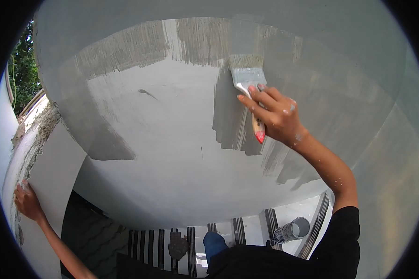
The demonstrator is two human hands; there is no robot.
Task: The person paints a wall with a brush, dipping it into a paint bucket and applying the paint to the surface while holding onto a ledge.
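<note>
Painting is the step in hand, judged from the head view: the right hand (277,116) is closed around the red-tipped handle of a flat brush (247,79), whose bristles press against the wall (172,139) high up, at the lower edge of a grey, freshly coated band. The left hand (27,201) lies open and flat on the rough edge of a side wall (56,186), holding nothing, as if steadying the body. The next stroke seems to call for dragging the loaded bristles across the pale, uncoated middle, overlapping the wet grey patches on both sides.

The wall looks smooth and curved under the lens, streaked where coated. Below stand a paint tin (291,230) on a striped floor (191,242); green foliage (23,69) shows at the far left.
</note>
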